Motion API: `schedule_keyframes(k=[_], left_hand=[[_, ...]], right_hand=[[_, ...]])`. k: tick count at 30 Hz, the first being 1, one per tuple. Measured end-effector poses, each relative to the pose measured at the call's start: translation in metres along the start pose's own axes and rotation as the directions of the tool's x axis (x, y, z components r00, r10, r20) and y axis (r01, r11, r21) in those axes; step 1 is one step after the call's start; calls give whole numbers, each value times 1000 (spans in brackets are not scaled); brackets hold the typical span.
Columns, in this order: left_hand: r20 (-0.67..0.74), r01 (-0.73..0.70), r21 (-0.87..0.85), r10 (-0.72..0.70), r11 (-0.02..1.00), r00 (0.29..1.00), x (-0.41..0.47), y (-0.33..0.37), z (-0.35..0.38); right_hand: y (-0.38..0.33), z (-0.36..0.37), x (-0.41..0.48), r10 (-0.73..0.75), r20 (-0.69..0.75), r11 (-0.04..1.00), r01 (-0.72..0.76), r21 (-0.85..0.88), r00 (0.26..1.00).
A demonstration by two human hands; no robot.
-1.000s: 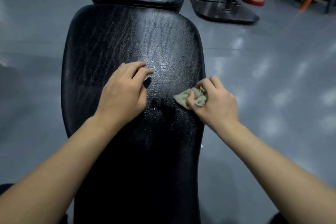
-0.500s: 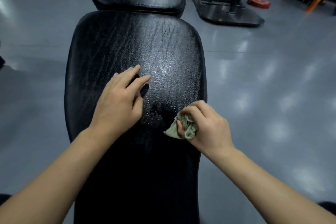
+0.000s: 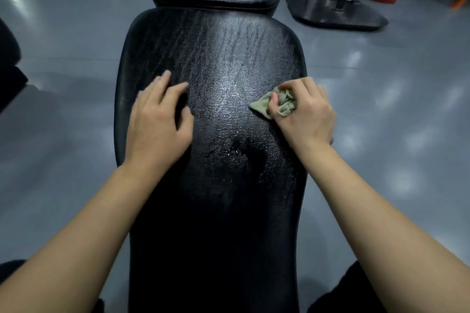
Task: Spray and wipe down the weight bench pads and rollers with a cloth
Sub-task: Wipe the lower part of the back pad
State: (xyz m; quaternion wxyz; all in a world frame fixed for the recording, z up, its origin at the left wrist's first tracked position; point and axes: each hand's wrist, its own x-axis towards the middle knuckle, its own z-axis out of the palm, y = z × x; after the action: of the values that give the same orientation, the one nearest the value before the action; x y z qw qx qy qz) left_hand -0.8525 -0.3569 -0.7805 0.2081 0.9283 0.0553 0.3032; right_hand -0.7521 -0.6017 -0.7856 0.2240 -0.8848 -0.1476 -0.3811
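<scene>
R hand (image 3: 307, 114) clenched on cloth (image 3: 264, 107), pad (image 3: 216, 58) right edge; L hand (image 3: 157, 119) flat, released, pad left. I judge cloth soft, limp: grip bunched; pad slick.

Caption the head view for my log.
Right hand grips a cloth on the black pad; left hand rests open on it.

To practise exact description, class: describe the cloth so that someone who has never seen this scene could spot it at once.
Start at the long black pad that fills the middle of the view. Near its right edge, the right hand grips a small bunched cloth. It is the only pale green, crumpled thing against the shiny black pad.
</scene>
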Motion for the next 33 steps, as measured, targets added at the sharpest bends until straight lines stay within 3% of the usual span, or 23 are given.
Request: schedule_keyframes(k=[4, 6, 12, 15, 17, 21, 23, 26, 30, 33], left_hand=[[18, 301, 208, -312, 931, 950, -4, -18, 3], [41, 365, 228, -384, 903, 923, -9, -18, 6], [-40, 470, 63, -469, 880, 883, -2, -19, -2], [-51, 626, -103, -632, 773, 773, 0, -27, -9], [3, 689, -122, -694, 715, 720, 0, -32, -12], [122, 748, -124, -738, 652, 664, 2, -50, -15], [213, 723, -232, -691, 651, 690, -2, -61, -15], [285, 722, -413, -673, 556, 682, -11, -64, -17], [462, 812, -478, -691, 335, 557, -12, -63, -19], [454, 824, -460, -711, 329, 537, -15, -63, -19]], right_hand=[[-2, -4, -7, -3, -12, 1000, 3, 13, 1000], [-6, -6, -13, 1, 5, 1000, -1, 26, 1000], [-18, -20, -33, -51, 157, 998, 46, 36, 986], [-17, -32, -45, -92, 258, 996, 85, 40, 962], [-17, -40, -59, -114, 272, 993, 107, 40, 955], [-17, -52, -87, -188, 301, 982, 183, 45, 935], [-19, -56, -96, -236, 317, 972, 229, 61, 919], [-25, -57, -107, -326, 329, 945, 300, 128, 886], [-26, -53, -110, -379, 282, 925, 349, 150, 881], [-24, -46, -101, -379, 261, 926, 363, 106, 888]])
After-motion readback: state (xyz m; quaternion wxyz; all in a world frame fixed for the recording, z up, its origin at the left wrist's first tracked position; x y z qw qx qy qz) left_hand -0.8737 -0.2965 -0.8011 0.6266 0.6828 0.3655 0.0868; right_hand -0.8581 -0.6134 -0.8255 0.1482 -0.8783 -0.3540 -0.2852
